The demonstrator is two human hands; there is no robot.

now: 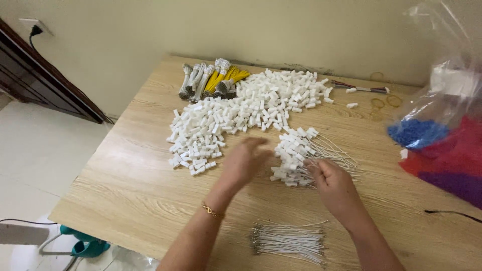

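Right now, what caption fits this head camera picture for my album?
Two hands sort white plastic plugs and thin white wires on a wooden table.

The tabletop (135,195) is pale wood-grain laminate, smooth and matt. On it, the white connector housings (241,108) look like matt plastic. At its right edge, a clear glossy plastic bag (442,100) is crinkled.

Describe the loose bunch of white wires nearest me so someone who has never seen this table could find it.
Start at the wooden table and go to its near edge, between the two forearms. There lies a flat bunch of thin white wires, below the right hand. Unlike the wires up by the hands, these carry no white plastic connectors, only bare metal tips.
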